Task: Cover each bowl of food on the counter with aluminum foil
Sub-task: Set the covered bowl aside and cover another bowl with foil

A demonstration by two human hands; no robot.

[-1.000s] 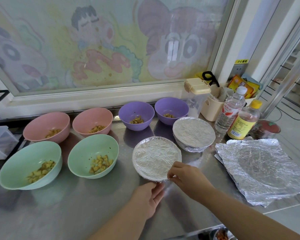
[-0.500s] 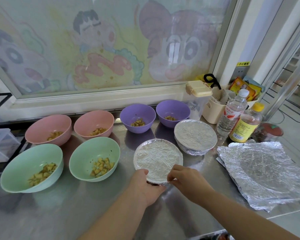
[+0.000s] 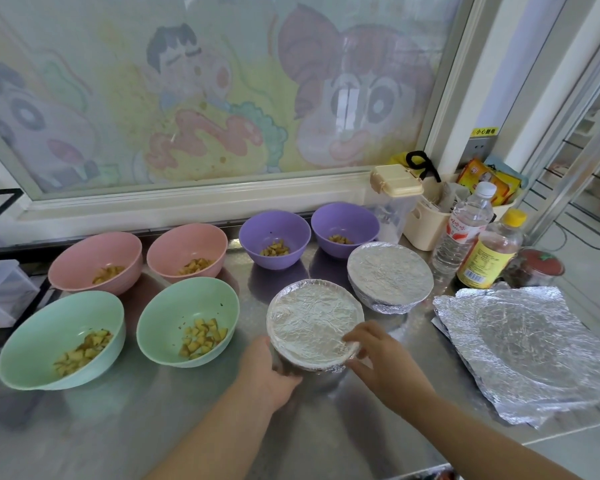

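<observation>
A foil-covered bowl [image 3: 314, 317] sits at the middle of the steel counter [image 3: 146, 414]. My left hand [image 3: 267, 370] cups its near-left side. My right hand [image 3: 378, 358] pinches the foil at the near-right rim, fingers on top and thumb below. A second foil-covered bowl [image 3: 390, 277] stands just behind to the right. Uncovered, with diced food inside, are two pink bowls [image 3: 84, 249] [image 3: 184, 240], two purple bowls [image 3: 274, 226] [image 3: 345, 220] and two green bowls [image 3: 45, 327] [image 3: 174, 303].
A stack of loose foil sheets [image 3: 527, 344] lies at the right edge of the counter. Behind it stand a water bottle [image 3: 463, 230], a yellow-capped bottle [image 3: 489, 251], a red-lidded jar [image 3: 541, 268] and cream containers [image 3: 426, 220]. A painted window closes off the back.
My left hand has moved forward from the counter to cup the covered bowl's near-left side. My right hand has slid along the rim toward the right.
</observation>
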